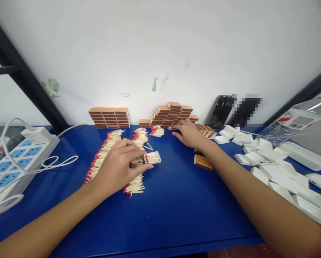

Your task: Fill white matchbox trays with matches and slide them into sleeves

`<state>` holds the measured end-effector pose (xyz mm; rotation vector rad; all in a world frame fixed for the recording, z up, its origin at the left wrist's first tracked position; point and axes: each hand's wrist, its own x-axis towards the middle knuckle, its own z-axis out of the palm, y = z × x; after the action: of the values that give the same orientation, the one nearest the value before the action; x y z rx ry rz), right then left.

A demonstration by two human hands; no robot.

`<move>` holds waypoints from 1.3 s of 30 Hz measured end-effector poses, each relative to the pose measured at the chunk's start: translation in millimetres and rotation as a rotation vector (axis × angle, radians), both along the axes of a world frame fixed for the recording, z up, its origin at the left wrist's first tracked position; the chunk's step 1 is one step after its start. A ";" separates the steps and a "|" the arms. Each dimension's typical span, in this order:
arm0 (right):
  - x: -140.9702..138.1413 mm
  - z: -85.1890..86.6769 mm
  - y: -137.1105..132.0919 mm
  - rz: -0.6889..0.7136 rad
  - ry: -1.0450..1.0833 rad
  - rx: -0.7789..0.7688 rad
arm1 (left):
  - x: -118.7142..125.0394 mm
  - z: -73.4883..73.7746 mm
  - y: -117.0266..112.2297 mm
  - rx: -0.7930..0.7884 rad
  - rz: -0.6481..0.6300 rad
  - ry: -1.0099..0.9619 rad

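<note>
My left hand (123, 159) is closed, pinching a small white matchbox tray (157, 154) between thumb and fingers. Several red-headed matches (153, 158) lie inside the tray. Under and beside that hand, loose matches are spread in rows: a long row (102, 154) on the left and a shorter one (135, 184) partly hidden by the fingers. My right hand (186, 132) reaches to the back with fingers stretched and thumb apart, low in front of the stacked matchboxes (173, 113). Close to its fingertips lies a small pile of matches (157, 131).
Another neat matchbox stack (109, 118) stands against the wall. A single matchbox (202, 162) lies by my right forearm. White empty trays (273, 156) heap on the right, near a phone (220, 111) and plastic bottle (292, 116). A power strip (20, 157) with cables sits left.
</note>
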<state>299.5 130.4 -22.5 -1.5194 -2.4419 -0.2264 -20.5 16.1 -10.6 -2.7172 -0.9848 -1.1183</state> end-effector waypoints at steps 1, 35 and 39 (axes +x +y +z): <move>-0.8 0.2 -0.2 -0.003 -0.001 0.000 | 0.0 -0.1 0.1 0.000 0.001 0.001; -82.5 40.3 -104.9 0.413 0.424 -0.465 | 0.5 1.0 0.1 0.016 0.000 0.025; -84.9 37.0 -104.7 0.419 0.421 -0.452 | 1.0 1.3 -0.3 0.018 0.000 0.035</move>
<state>214.6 25.7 14.5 -1.0070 -2.4688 0.6914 -19.6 15.8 -9.3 -2.7131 -0.9654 -1.0699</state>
